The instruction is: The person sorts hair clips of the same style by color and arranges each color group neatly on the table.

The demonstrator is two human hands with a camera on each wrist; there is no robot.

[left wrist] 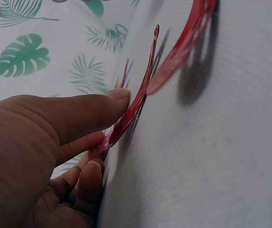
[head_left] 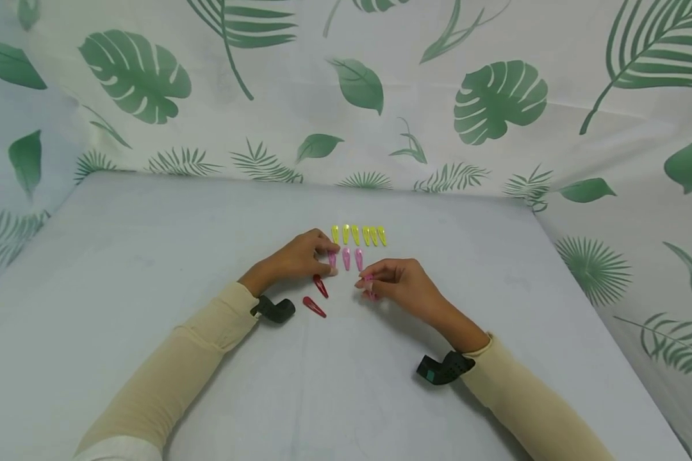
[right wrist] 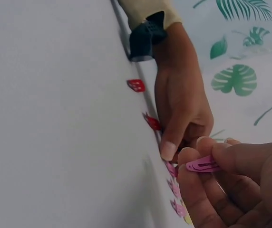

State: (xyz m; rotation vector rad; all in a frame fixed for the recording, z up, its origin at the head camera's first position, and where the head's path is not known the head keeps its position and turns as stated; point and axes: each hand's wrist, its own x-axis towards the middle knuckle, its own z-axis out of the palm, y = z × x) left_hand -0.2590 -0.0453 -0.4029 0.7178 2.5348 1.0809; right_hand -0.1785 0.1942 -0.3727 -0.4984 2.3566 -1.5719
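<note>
Between the thumb and fingers of my left hand (head_left: 300,256), a pink hair clip (head_left: 331,258) lies on the table at the left end of a short pink row. My right hand (head_left: 406,285) pinches another pink hair clip (right wrist: 202,165) just above the table, to the right of that row. Two more pink clips, a middle one (head_left: 346,259) and a right one (head_left: 359,259), lie side by side. Nearer me, below the left hand, are two red hair clips, an upper one (head_left: 320,286) and a lower one (head_left: 314,307), both slanted.
Several yellow hair clips (head_left: 355,234) form a row just beyond the pink ones. A white cloth covers the table (head_left: 150,256). Behind it hangs a white curtain with green leaf prints (head_left: 357,83). Each wrist wears a black camera, the right one (head_left: 445,368) close to the tabletop.
</note>
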